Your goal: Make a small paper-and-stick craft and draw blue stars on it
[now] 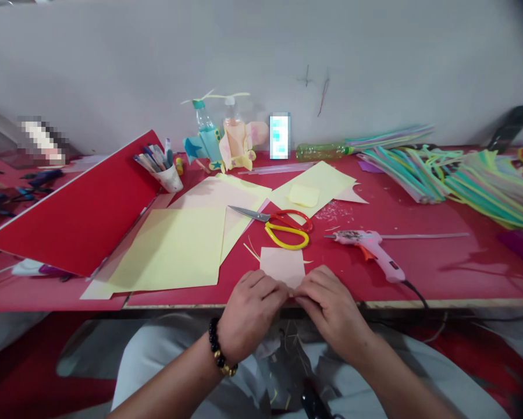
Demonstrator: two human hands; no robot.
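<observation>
My left hand (250, 314) and my right hand (331, 308) meet at the near edge of the red table, pinching the lower edge of a square of pale pink paper (282, 266) between them. The paper's lower edge is hidden by my fingers. Just beyond it lie scissors with red and yellow handles (287, 230), their blades pointing left. A pink hot glue gun (368, 247) lies to the right of my right hand, with its black cord running off the table edge. A black and gold bead bracelet (220, 346) circles my left wrist.
Pale yellow paper sheets (169, 250) cover the table's middle left, and a red board (82, 203) leans at left. A cup of pens (167, 174), decorated plastic bottles (209, 131) and bundles of colored straws (457, 174) stand along the back by a grey wall.
</observation>
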